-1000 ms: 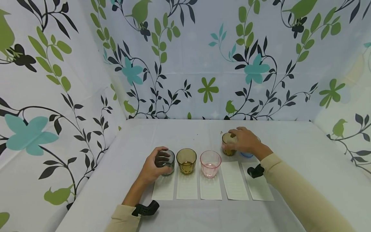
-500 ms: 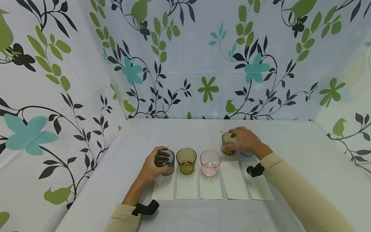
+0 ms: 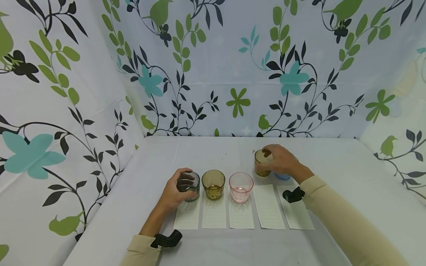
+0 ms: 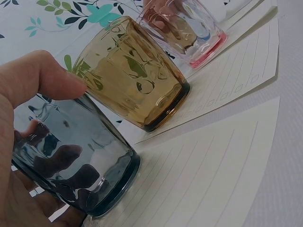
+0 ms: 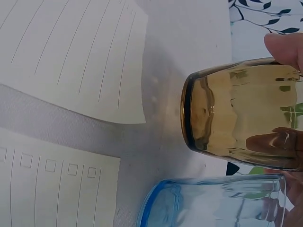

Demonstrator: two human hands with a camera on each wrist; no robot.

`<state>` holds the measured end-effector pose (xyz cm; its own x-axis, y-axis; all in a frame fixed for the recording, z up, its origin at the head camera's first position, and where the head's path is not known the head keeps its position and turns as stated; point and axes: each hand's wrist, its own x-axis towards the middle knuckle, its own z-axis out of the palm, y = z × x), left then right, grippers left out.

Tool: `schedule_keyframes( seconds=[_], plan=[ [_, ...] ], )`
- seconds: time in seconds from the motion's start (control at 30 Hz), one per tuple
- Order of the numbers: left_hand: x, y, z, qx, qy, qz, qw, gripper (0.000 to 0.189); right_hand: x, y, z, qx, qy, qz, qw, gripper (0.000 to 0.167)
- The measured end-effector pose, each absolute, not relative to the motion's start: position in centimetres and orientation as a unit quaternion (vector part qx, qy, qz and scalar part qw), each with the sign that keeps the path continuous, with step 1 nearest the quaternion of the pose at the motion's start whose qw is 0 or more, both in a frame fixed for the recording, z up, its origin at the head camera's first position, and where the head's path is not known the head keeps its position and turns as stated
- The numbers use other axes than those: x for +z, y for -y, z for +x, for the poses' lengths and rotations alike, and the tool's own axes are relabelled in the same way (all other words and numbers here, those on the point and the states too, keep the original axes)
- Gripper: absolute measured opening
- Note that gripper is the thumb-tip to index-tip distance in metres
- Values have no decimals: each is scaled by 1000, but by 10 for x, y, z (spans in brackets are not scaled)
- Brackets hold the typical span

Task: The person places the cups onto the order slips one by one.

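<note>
My left hand grips a grey-blue glass tumbler, thumb near its rim and fingers round the far side. The tumbler stands upright at the far end of the leftmost paper strip. Just right of it is an amber tumbler, then a pink-rimmed clear tumbler, each on its own strip. Farther back, my right hand holds a second amber tumbler between thumb and fingers, beyond the fourth strip. A blue tumbler is close beside it, mostly hidden by that hand in the head view.
Lined paper strips lie in a row, the rightmost strip partly under the right wrist's camera. A white cloth covers the table. Patterned curtains hang behind and at both sides.
My right hand and its amber tumbler have shifted slightly upward in the head view. The left hand keeps its grip, and the other tumblers stay in place.
</note>
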<state>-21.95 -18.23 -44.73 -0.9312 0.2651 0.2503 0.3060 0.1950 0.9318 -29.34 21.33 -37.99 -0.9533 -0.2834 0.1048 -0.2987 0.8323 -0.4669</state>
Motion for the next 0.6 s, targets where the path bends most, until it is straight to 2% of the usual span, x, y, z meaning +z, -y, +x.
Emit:
schedule_keyframes(
  seconds=[0.2, 0.6],
  plan=[
    [-447, 182, -219, -606, 773, -185, 16, 74, -378, -213, -291, 276, 951, 135, 32, 71],
    [-447, 182, -219, -606, 772, -189, 22, 72, -373, -211, -284, 355, 923, 140, 56, 72]
  ],
)
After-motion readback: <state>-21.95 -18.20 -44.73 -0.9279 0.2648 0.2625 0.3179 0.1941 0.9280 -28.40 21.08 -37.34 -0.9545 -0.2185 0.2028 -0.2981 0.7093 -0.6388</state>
